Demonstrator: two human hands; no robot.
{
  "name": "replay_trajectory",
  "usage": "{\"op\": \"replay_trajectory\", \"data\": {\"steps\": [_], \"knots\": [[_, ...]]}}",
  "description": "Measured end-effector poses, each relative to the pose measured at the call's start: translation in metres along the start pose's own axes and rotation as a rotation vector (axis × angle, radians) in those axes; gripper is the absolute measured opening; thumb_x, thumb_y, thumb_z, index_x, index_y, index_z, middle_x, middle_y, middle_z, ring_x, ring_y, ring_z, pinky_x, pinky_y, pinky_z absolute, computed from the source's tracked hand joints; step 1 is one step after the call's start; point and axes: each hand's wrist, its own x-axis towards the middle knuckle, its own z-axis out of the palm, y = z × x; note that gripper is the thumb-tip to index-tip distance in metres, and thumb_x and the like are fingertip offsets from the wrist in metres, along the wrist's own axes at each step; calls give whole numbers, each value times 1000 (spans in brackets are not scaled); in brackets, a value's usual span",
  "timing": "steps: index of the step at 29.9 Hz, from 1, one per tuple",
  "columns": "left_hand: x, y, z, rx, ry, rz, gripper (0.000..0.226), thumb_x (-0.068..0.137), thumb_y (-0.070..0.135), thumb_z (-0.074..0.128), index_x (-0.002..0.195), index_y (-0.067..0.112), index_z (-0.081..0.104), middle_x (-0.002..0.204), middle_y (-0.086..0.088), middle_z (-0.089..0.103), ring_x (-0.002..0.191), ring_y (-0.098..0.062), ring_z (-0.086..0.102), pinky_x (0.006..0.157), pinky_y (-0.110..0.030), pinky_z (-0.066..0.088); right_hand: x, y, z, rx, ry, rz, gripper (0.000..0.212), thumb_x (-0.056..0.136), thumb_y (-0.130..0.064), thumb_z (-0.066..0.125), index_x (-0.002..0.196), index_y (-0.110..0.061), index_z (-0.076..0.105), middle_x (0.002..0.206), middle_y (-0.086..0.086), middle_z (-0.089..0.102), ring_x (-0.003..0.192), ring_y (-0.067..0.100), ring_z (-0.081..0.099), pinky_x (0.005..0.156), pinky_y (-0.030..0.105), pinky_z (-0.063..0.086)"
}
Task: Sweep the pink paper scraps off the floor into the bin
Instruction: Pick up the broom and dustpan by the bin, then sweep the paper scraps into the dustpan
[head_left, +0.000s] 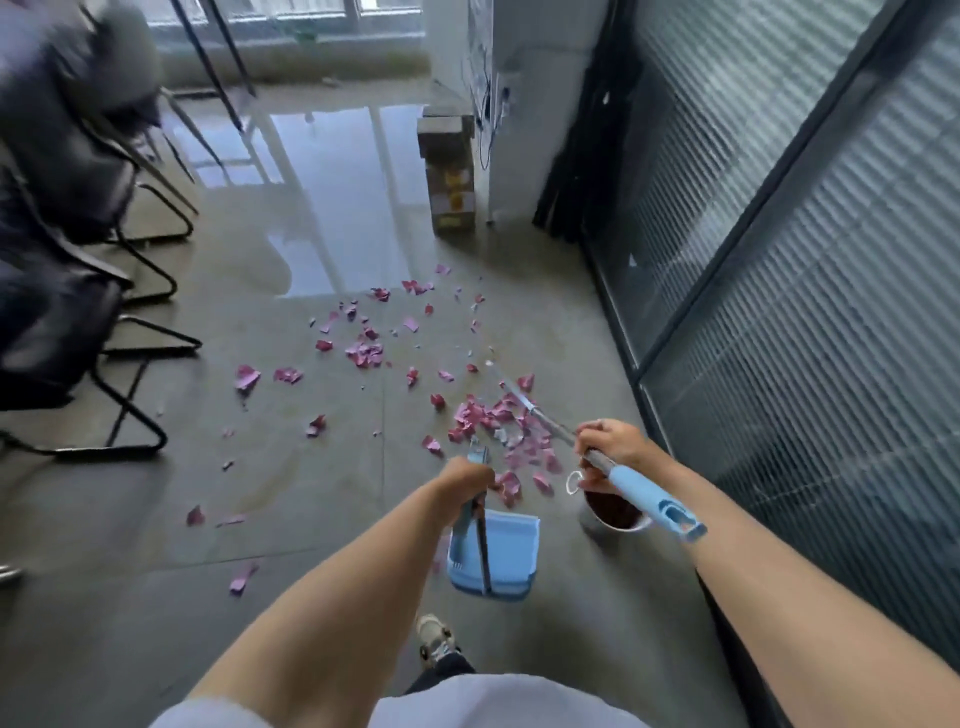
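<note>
Pink paper scraps lie scattered over the grey floor, thickest just ahead of my hands, with strays out to the left. My left hand is shut on the upright handle of a blue dustpan, which stands on the floor below it. My right hand is shut on the broom handle, a metal pole with a blue grip end; the pole runs forward over the scraps. A small round bin with a dark inside sits under the broom handle, right of the dustpan.
Black chairs with metal sled legs line the left side. A glass partition with blinds runs along the right. Stacked cardboard boxes stand against a white pillar ahead. My shoe is behind the dustpan.
</note>
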Motion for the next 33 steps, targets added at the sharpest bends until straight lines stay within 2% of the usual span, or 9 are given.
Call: {"op": "replay_trajectory", "data": {"steps": [3, 6, 10, 15, 19, 22, 25, 30, 33], "knots": [[7, 9, -39, -61, 38, 19, 17, 89, 6, 52, 74, 7, 45, 64, -8, 43, 52, -16, 39, 45, -26, 34, 16, -8, 24, 144, -35, 169, 15, 94, -3, 46, 80, -6, 45, 61, 13, 45, 46, 21, 45, 37, 24, 47], [17, 16, -82, -122, 67, 40, 10, 88, 3, 48, 79, 6, 46, 62, -7, 41, 50, -15, 38, 42, -25, 33, 44, -10, 53, 82, 33, 323, 22, 96, -6, 43, 74, -6, 42, 52, 7, 40, 30, 11, 38, 28, 15, 37], [28, 23, -116, -179, 155, 57, 7, 86, 2, 49, 81, 5, 46, 59, -6, 40, 47, -14, 37, 39, -23, 31, 84, -16, 71, -64, 176, 249, 30, 89, 9, 40, 62, -3, 44, 44, 5, 36, 19, 7, 31, 27, 12, 33], [48, 34, -144, -215, 341, 74, 7, 83, 8, 52, 86, 3, 54, 64, -12, 50, 47, -17, 43, 37, -20, 34, 123, -32, 64, -22, 160, 269, 29, 87, 2, 42, 60, -8, 42, 40, 5, 39, 24, 10, 34, 30, 14, 35], [70, 54, -174, -251, 485, 70, 9, 78, 13, 54, 77, 5, 60, 57, -10, 55, 46, -22, 48, 46, -24, 40, 162, -32, 56, -112, 75, 381, 26, 90, -3, 42, 65, -9, 45, 42, 5, 39, 26, 12, 37, 32, 14, 36], [82, 78, -198, -275, 581, 46, 10, 80, 11, 55, 73, 7, 60, 56, -10, 54, 47, -22, 49, 45, -24, 40, 207, -55, 54, -302, 80, 282, 21, 92, 6, 38, 77, -1, 51, 35, 4, 41, 19, 9, 33, 28, 11, 30], [91, 98, -224, -309, 660, 40, 12, 80, 12, 59, 69, 10, 62, 53, -8, 52, 44, -20, 46, 43, -22, 37, 247, -93, 57, -340, 36, 244, 30, 92, 9, 35, 66, 0, 47, 24, -1, 37, 15, 8, 32, 26, 8, 28], [103, 114, -261, -359, 736, -7, 14, 82, 10, 58, 68, 11, 58, 51, -8, 46, 43, -20, 40, 44, -22, 32, 295, -141, 52, -383, -41, 288, 20, 92, 4, 41, 73, -3, 46, 46, 8, 43, 27, 15, 41, 32, 15, 37], [107, 119, -278, -388, 749, -8, 21, 86, 10, 59, 65, 14, 56, 54, -8, 45, 47, -21, 39, 47, -25, 32, 314, -157, 52, -458, -4, 281, 18, 88, 4, 44, 72, -3, 49, 41, 7, 45, 29, 14, 40, 36, 14, 33]]}}
